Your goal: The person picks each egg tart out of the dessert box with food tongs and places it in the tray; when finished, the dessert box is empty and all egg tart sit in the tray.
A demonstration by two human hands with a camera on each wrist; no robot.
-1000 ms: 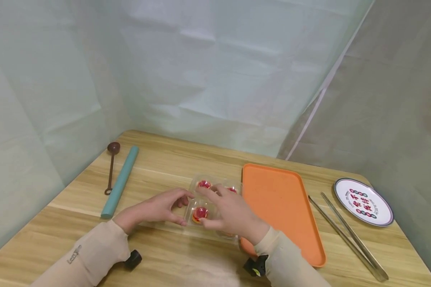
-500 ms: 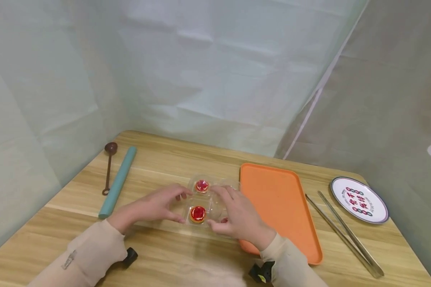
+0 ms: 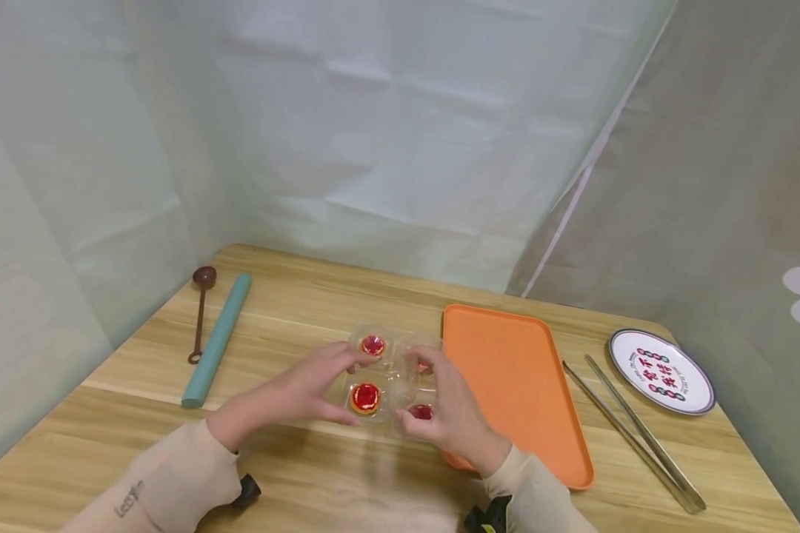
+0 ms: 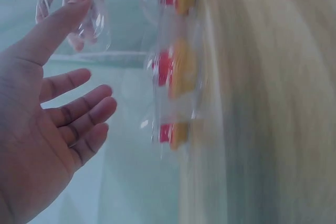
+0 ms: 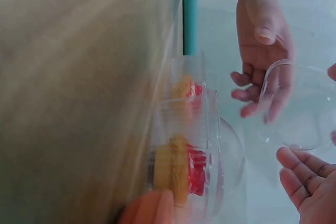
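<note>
A clear plastic pack (image 3: 381, 420) on the table has red-topped tarts in its compartments, one at the front left (image 3: 365, 398) and another behind it (image 3: 373, 346). My right hand (image 3: 456, 414) grips a clear round lid (image 5: 304, 114) between thumb and fingers, above the pack. At the pack's left side is my left hand (image 3: 307, 385), fingers apart and holding nothing. The left wrist view shows my left thumb overlapping the clear lid (image 4: 100, 24); contact cannot be told. Tarts show side-on there (image 4: 182, 69).
Right of the pack lies an orange tray (image 3: 513, 377), followed by metal tongs (image 3: 640, 437) and a white plate (image 3: 663, 370) with red lettering. A teal rod (image 3: 218, 339) and a brown ladle (image 3: 201, 318) lie to the left.
My right hand has shifted right from over the pack's middle, uncovering more of the tarts. The left hand has stayed nearly in place. The view has shifted slightly.
</note>
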